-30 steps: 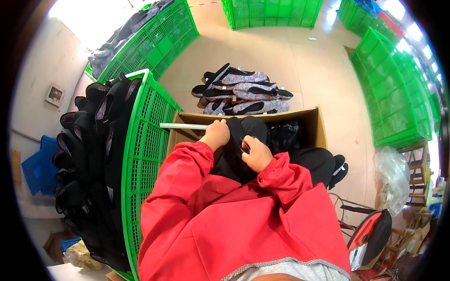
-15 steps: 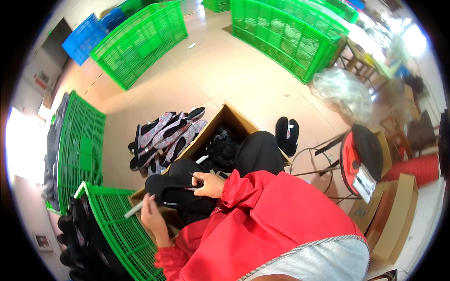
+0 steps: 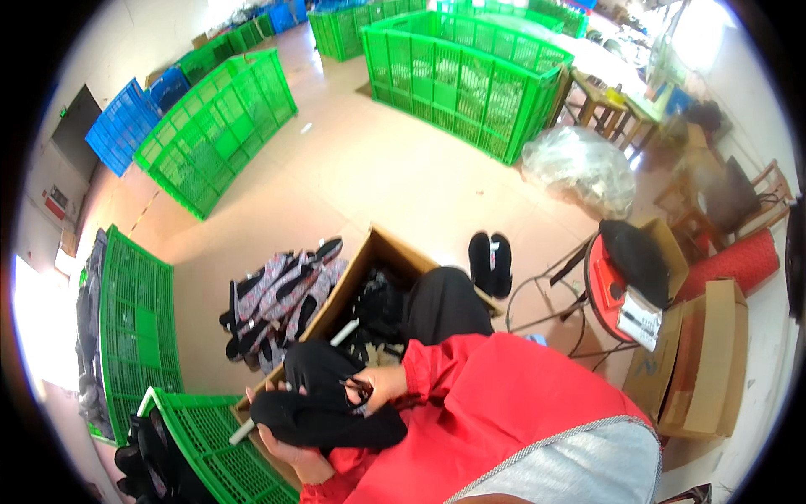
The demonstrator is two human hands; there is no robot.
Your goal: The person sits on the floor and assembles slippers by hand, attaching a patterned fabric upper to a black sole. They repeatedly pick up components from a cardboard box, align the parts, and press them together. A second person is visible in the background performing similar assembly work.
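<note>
Lower centre of frame: black slipper [image 3: 327,424], soft matte fabric, rounded end toward the left. Change noted: left hand [image 3: 290,454], apart from it half a second ago, now wraps that end, grip closed on the fabric; judged to steady the piece while it is worked. Right hand [image 3: 384,386] pinches a slim dark tool [image 3: 359,388], probably snips, at the slipper's opening; blades not resolved. Just beyond, brown cardboard box [image 3: 388,245] contains dark scraps. Either side on the floor: heap of grey-pink patterned slippers [image 3: 285,290], black pair [image 3: 491,265]. Farther up: crumpled clear plastic bag [image 3: 579,172], latticed green crates [image 3: 453,92].
</note>
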